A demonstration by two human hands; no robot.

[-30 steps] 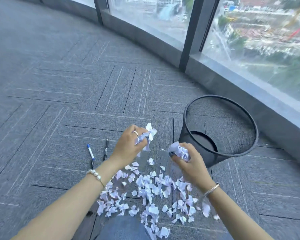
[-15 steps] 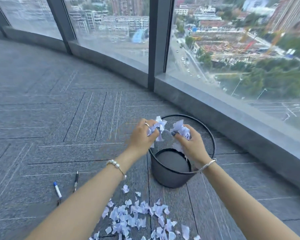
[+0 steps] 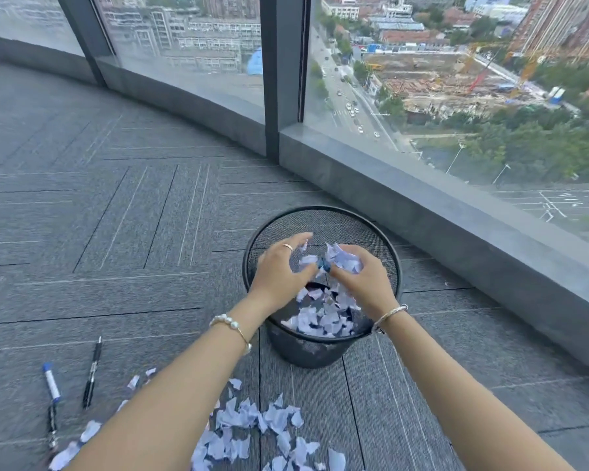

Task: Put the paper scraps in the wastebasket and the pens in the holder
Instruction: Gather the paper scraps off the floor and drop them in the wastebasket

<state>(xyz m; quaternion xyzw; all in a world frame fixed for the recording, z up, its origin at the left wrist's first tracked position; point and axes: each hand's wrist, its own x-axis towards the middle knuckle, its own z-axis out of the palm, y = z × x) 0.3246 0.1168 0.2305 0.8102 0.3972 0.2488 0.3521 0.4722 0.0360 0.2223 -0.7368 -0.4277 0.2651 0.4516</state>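
The paper scraps [image 3: 252, 426] are small torn white bits, a loose pile on the carpet [image 3: 116, 215] right in front of us. We've got both hands over the black mesh wastebasket [image 3: 320, 348] by the window: left hand [image 3: 281, 271] with fingers spread wide, right hand [image 3: 363, 282] curled around a wad of scraps [image 3: 342, 258]. More scraps are inside the basket. Two pens [image 3: 92, 372] lie off to the left on the carpet.
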